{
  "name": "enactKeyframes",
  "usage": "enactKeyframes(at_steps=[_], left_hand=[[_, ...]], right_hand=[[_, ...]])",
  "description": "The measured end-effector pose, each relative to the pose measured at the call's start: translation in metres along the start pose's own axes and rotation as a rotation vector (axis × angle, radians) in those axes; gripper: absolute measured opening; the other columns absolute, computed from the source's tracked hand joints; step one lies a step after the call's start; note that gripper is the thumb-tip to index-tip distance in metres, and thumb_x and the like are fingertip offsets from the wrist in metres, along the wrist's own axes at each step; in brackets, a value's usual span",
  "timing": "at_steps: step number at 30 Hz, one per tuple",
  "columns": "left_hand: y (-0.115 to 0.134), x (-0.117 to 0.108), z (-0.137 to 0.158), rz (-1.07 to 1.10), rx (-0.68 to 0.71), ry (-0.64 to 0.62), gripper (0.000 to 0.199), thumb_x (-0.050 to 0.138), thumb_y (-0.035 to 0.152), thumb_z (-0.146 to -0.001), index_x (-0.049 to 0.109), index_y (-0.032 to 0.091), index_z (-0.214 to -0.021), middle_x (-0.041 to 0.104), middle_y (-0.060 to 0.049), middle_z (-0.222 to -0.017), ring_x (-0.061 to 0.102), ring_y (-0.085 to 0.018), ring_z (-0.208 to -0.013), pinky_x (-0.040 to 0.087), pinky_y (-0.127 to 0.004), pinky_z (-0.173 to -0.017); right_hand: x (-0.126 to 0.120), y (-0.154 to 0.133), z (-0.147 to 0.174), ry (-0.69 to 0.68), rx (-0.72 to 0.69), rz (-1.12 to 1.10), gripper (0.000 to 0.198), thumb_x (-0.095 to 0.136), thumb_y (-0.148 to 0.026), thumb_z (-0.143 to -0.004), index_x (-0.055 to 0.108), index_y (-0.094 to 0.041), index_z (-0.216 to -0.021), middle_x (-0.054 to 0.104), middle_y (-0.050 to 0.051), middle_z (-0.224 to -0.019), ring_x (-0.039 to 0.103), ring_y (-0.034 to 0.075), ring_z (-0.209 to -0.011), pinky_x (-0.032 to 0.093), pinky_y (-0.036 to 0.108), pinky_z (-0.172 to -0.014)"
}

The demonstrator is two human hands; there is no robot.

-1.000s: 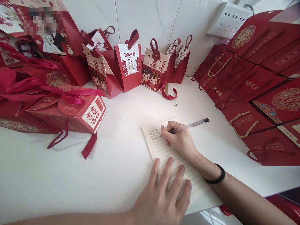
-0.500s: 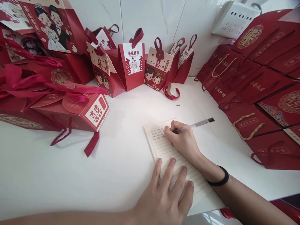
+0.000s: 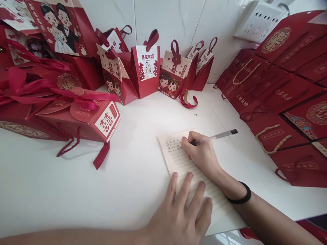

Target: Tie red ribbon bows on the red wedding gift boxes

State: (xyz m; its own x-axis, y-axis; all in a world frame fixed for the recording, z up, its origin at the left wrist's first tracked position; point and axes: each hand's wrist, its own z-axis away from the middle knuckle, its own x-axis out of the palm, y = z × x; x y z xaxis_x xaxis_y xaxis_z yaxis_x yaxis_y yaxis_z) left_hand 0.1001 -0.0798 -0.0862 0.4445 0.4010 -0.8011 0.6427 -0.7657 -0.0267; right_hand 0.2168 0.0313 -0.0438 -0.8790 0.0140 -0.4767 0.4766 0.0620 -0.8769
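Note:
A lined notebook lies tilted on the white table, with several short rows of small handwriting near its top. My right hand rests on the page and grips a clear pen with a dark end; its tip is hidden behind my fingers. Around the right wrist sits a black band. My left hand lies flat with fingers spread over the lower left part of the notebook.
Red gift boxes with ribbons stand at the left. Small red boxes with loop handles line the tiled wall. Stacked red gift bags fill the right, below a white power strip. A red ribbon lies behind the notebook.
The whole view has shifted slightly, so things appear a little further right. My right hand still holds the pen at the written rows, and my left hand stays on the page.

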Motion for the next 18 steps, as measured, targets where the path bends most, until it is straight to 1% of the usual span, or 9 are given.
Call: enactKeyframes(at_steps=[4,8,10,13,15,16,18], left_hand=[[0.0,0.0,0.0,-0.009,0.002,0.003,0.034,0.051,0.034,-0.082,0.061,0.018,-0.11,0.061,-0.013,-0.119,0.051,-0.039,-0.115,0.034,-0.06,-0.096],[0.0,0.002,0.0,-0.001,0.015,0.022,0.035,0.048,0.038,-0.083,0.061,0.017,-0.109,0.061,-0.015,-0.118,0.052,-0.039,-0.113,0.034,-0.061,-0.096],[0.0,0.003,0.0,0.0,0.015,0.045,0.033,0.049,0.037,-0.084,0.061,0.017,-0.107,0.061,-0.015,-0.117,0.054,-0.038,-0.112,0.033,-0.061,-0.097],[0.0,0.009,0.001,-0.034,0.0,0.115,0.025,0.056,0.031,-0.081,0.061,0.018,-0.102,0.063,-0.012,-0.113,0.056,-0.038,-0.109,0.031,-0.061,-0.097],[0.0,0.017,0.003,-0.098,0.005,0.172,0.024,0.06,0.029,-0.079,0.06,0.019,-0.101,0.064,-0.01,-0.112,0.058,-0.036,-0.106,0.032,-0.062,-0.097],[0.0,0.022,0.005,-0.14,0.017,0.198,0.025,0.061,0.03,-0.079,0.059,0.02,-0.102,0.063,-0.009,-0.113,0.059,-0.035,-0.105,0.032,-0.062,-0.097],[0.002,0.036,0.008,-0.229,0.04,0.249,0.027,0.059,0.034,-0.081,0.057,0.022,-0.104,0.061,-0.008,-0.117,0.061,-0.033,-0.102,0.033,-0.062,-0.096]], right_hand=[[0.0,0.001,-0.001,-0.005,-0.019,0.017,0.032,0.05,-0.021,-0.075,0.028,-0.019,-0.052,0.035,-0.008,-0.038,0.031,0.005,-0.037,0.027,0.019,-0.04],[0.0,0.001,0.001,-0.002,-0.017,0.012,0.032,0.051,-0.02,-0.074,0.027,-0.019,-0.052,0.033,-0.008,-0.038,0.029,0.005,-0.037,0.025,0.019,-0.039],[-0.001,0.002,0.0,0.016,0.004,-0.031,0.032,0.051,-0.02,-0.074,0.029,-0.019,-0.051,0.035,-0.008,-0.038,0.031,0.005,-0.037,0.026,0.019,-0.039],[-0.003,0.002,-0.003,0.09,0.038,-0.163,0.032,0.051,-0.021,-0.074,0.029,-0.02,-0.052,0.035,-0.008,-0.038,0.03,0.006,-0.037,0.026,0.019,-0.038],[-0.007,0.003,-0.007,0.118,0.039,-0.217,0.034,0.052,-0.026,-0.077,0.029,-0.02,-0.052,0.036,-0.007,-0.039,0.029,0.006,-0.037,0.026,0.019,-0.038],[-0.009,0.003,-0.009,0.125,0.02,-0.203,0.036,0.053,-0.03,-0.078,0.031,-0.02,-0.053,0.037,-0.006,-0.04,0.031,0.006,-0.037,0.026,0.019,-0.039],[-0.013,0.006,-0.014,0.149,-0.046,-0.1,0.036,0.055,-0.04,-0.08,0.038,-0.019,-0.056,0.043,-0.004,-0.045,0.036,0.008,-0.039,0.029,0.02,-0.04]])
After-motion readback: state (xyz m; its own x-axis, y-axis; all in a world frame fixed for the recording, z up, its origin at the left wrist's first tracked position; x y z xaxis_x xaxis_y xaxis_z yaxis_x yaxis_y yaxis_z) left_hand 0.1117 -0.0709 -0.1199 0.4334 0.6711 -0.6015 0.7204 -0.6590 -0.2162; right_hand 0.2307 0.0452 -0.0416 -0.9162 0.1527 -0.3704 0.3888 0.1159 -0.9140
